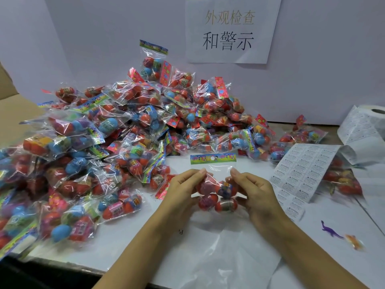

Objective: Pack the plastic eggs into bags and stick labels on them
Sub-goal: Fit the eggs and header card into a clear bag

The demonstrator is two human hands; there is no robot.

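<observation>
A person's two hands meet at the centre of a white counter (133, 236), holding one clear bag (216, 174) of plastic eggs (217, 195) between them. The left hand (183, 188) curls around the bag's left side, and the right hand (253, 190) curls around its right side, fingers pinching the film just above the eggs. The bag stands with its long axis running straight away from the person: four reddish eggs bunched at the near, lower end, and the colourful header card (213, 159) at the far, upper end. Both hands are equally close to it.

The sheet of white warning labels (302, 170) lies flat on the counter to the right, just beside the right hand and well apart from the left, so the right hand is likely the one to reach for a label (the sheet trails from a roll (366, 124) at the far right). A big heap of filled bags (116, 132) covers the counter's left and far side. A small purple toy dinosaur (330, 231) lies near the right forearm.
</observation>
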